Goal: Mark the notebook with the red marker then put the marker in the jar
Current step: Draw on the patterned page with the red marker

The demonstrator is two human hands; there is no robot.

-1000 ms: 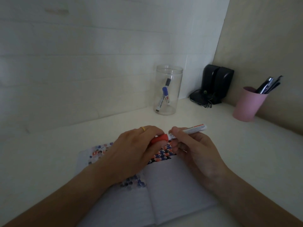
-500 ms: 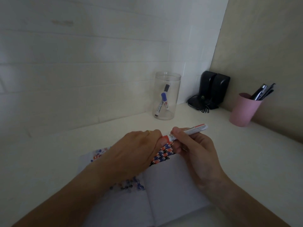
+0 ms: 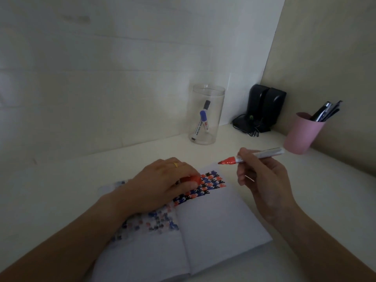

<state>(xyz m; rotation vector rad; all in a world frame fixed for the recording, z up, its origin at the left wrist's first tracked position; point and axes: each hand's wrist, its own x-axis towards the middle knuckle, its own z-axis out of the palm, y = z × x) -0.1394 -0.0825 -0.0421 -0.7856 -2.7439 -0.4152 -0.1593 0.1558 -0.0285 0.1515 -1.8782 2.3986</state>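
An open notebook (image 3: 215,226) lies on the desk in front of me, its top rows filled with small red, blue and black marks. My right hand (image 3: 262,180) holds the uncapped red marker (image 3: 252,156) above the notebook's top right corner, red tip pointing left. My left hand (image 3: 162,184) rests on the left page, closed on the red cap (image 3: 191,179). A clear jar (image 3: 207,115) stands at the back against the wall with two markers inside.
A pink cup (image 3: 301,133) holding several pens stands at the right by the side panel. Two black speakers (image 3: 264,106) with a tangle of cable sit in the back corner. White wall runs behind the desk.
The cap has come off the marker: my left hand pulled it away and dropped onto the left page, while my right hand moved right and up with the bare-tipped marker.
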